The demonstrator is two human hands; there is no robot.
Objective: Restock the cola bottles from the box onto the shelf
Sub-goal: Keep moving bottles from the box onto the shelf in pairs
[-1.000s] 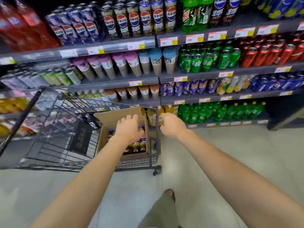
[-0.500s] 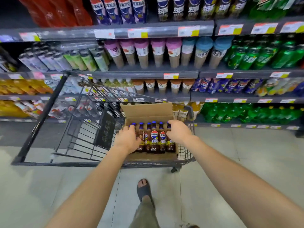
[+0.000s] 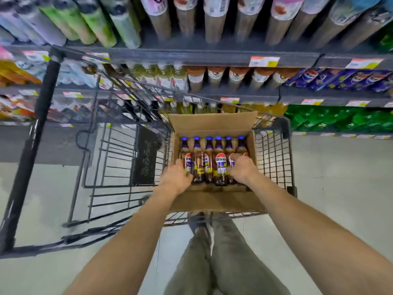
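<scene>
An open cardboard box [image 3: 212,124] sits in the right end of a wire shopping cart [image 3: 274,158]. Inside it, several cola bottles [image 3: 220,165] with blue caps and brown liquid lie side by side, caps pointing away from me. My left hand [image 3: 175,177] is down in the box, thumb and fingers curled around the leftmost bottle. At the row's other end, my right hand [image 3: 242,169] closes over the rightmost bottle. Both end bottles still lie in the row. The shelf [image 3: 212,55] stands just behind the cart.
The cart's black handle bar [image 3: 40,116] runs down the left. Shelves ahead hold cup drinks [image 3: 214,22], blue cola cans [image 3: 340,78] and green bottles [image 3: 340,120] low on the right. Grey tiled floor [image 3: 340,177] lies to the right; my trouser legs [image 3: 221,252] are below.
My view has tipped down and closer over the cart. Both hands moved from the box's near rim down onto the bottles at the two ends of the row.
</scene>
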